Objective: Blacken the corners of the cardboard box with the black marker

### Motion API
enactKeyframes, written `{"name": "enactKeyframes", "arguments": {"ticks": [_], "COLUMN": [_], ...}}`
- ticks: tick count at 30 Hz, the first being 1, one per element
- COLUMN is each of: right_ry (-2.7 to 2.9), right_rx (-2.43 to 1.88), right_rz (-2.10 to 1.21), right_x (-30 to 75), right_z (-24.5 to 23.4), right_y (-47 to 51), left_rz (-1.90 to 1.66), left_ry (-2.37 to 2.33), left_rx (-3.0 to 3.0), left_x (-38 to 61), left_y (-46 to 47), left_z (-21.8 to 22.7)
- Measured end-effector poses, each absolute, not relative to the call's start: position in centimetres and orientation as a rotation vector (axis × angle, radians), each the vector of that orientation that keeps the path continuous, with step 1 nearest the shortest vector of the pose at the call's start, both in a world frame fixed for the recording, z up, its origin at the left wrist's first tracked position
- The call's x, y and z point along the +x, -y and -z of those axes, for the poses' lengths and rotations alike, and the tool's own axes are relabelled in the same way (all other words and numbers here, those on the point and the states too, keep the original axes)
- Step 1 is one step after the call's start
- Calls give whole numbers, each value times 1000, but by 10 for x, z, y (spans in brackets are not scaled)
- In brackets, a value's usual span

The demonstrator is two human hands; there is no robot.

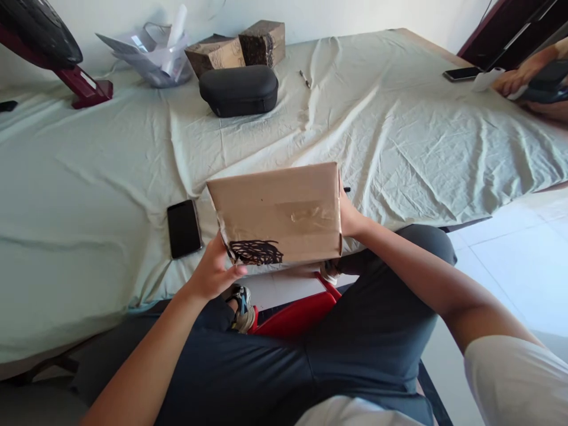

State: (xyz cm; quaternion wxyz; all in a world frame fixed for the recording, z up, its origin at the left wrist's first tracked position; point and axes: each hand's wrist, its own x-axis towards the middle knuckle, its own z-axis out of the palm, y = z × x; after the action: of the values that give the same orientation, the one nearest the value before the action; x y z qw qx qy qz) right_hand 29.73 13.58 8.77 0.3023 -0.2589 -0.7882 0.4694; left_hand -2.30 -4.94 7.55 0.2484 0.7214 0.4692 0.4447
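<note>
A brown cardboard box (279,204) is held up, tilted, between my hands at the table's front edge. Black scribble covers its lower left corner, and shiny clear tape crosses its face. My left hand (215,269) grips that lower left corner, thumb in front and the other fingers mostly behind. My right hand (349,216) holds the box's right side, its fingers largely hidden by the cardboard. Just past that hand juts a short black tip (347,189), perhaps of a pen; whether the hand holds it I cannot tell. A dark-screened phone (184,229) lies left of the box.
Along the back of the cloth-covered table (110,154) stand a black zip case (238,92), two scribbled boxes (264,42), a clear plastic basket (162,62) and a dark red handheld appliance (84,89). A pen (305,78) lies behind. Another person's hands (523,74) are at far right, near a phone (461,74).
</note>
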Motion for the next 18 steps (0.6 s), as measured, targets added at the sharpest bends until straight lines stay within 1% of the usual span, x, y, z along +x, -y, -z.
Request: {"name": "enactKeyframes", "arguments": {"ticks": [3, 7, 13, 18], "right_ry": [2177, 2249, 2269, 2203], "right_rx": [-644, -629, -643, -644], "right_rz": [-1012, -858, -779, -798], "right_x": [295, 294, 301, 300], "right_z": [-87, -87, -84, -78], "right_y": [-134, -131, -136, -135], "left_rz": [-1280, -1301, -1241, -1266], "left_ry": [-1306, -1337, -1528, -1518], "left_rx": [1810, 1632, 1613, 1709], "left_x": [-20, -12, 12, 6], "left_y": [54, 56, 56, 52], "left_z": [-63, -67, -99, -106]}}
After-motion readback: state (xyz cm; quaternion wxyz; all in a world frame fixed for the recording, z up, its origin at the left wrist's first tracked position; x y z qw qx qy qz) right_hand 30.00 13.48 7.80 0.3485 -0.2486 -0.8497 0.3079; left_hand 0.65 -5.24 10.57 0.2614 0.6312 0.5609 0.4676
